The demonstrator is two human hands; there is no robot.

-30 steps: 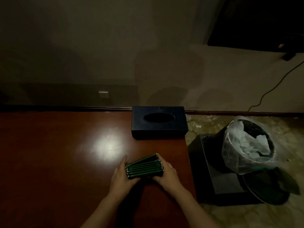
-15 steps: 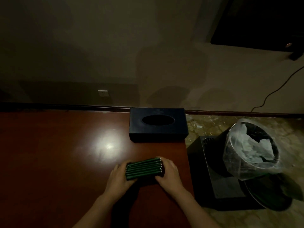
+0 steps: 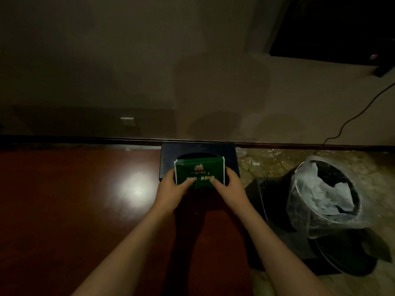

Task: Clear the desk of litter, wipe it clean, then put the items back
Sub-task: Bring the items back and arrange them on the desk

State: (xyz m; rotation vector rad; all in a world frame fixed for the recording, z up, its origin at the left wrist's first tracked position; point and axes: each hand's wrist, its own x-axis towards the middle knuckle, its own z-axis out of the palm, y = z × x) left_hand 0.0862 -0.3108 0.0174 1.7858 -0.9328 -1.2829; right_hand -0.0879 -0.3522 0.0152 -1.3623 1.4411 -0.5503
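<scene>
A stack of green packets [image 3: 199,171] with white edges and printed labels is held upright between both hands, its face turned toward me. My left hand [image 3: 174,190] grips its left side and my right hand [image 3: 229,188] grips its right side, thumbs on the front. The stack is raised in front of a dark blue tissue box [image 3: 168,159] at the far right of the red-brown desk [image 3: 74,199], and it hides most of the box's oval opening.
Right of the desk, on the floor, a bin lined with a clear plastic bag [image 3: 324,197] holds crumpled white paper. A black appliance [image 3: 265,195] sits between desk and bin. A cable [image 3: 359,112] runs along the wall.
The green stack lay edge-up on the desk between my hands; now both hands have lifted it, tipped its face toward me and carried it forward in front of the tissue box.
</scene>
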